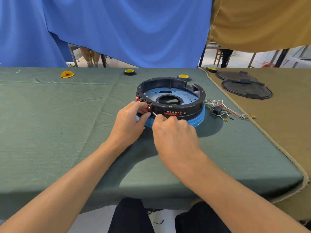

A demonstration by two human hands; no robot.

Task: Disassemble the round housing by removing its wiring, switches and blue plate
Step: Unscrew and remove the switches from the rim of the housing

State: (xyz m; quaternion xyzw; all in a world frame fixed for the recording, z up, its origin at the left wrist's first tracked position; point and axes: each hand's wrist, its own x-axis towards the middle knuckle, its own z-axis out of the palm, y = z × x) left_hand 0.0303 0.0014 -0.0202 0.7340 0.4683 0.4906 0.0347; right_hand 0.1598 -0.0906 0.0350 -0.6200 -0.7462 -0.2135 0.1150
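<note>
At housing (176,105) front, switch (149,108) pinched by left hand (129,122)

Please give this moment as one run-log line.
left hand: grips housing at red switches | right hand: holds thin tool at a switch | wiring: out, beside housing | blue plate: inside housing

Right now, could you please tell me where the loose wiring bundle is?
In the head view, the wiring bundle lies on the green cloth just right of the round housing, near the edge of the tan cloth.
</note>
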